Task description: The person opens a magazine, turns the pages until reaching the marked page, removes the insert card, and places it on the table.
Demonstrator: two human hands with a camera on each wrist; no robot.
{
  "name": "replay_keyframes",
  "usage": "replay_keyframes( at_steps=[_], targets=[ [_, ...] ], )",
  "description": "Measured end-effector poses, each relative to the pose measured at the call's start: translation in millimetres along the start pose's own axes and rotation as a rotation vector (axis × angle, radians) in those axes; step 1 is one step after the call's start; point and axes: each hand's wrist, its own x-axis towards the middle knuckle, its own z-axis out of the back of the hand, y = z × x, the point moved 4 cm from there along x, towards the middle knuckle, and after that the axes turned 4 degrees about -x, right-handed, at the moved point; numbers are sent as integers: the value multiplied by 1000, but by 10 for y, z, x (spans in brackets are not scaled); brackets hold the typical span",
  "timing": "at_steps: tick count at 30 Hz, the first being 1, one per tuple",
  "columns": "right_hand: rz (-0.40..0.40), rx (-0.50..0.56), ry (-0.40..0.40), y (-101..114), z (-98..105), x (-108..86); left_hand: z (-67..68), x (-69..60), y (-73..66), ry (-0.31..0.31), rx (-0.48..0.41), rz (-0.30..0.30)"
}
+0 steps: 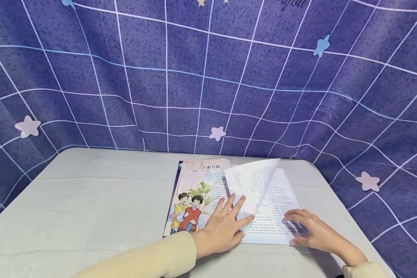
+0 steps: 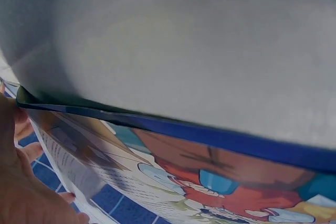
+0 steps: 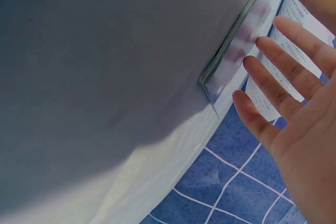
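Observation:
An illustrated magazine (image 1: 191,189) lies spread on the table, with cartoon figures on its left page. One leaf (image 1: 246,177) stands partly raised near the middle, its top corner curled toward the right. My left hand (image 1: 222,224) rests with spread fingers across the fold and against the lower part of this leaf. At the lower right of the right page (image 1: 281,193), my right hand (image 1: 316,231) hovers or lightly touches, fingers loosely bent and holding nothing. In the right wrist view its fingers (image 3: 273,87) are spread beside the magazine's edge.
A pale cloth covers the table (image 1: 90,200). Behind it hangs a blue curtain (image 1: 180,77) with a grid pattern and stars, which also falls along the right side of the table.

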Motion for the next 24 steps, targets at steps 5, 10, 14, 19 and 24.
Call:
replay_keyframes(
  at_steps=[5,10,14,19,24],
  targets=[
    [-10,2,10,8,-12,-14,-14,-2,11,-8,25,3],
    [-13,7,24,23,-19,-12,-33,-3,12,7,23,12],
    [-25,8,36,34,-15,-10,-47,-8,9,16,22,16],
    [-35,44,34,29,-17,-7,-59,-17,19,24,24,25],
    [-15,21,22,7,-22,-16,-56,-27,37,27,7,34]
  ],
)
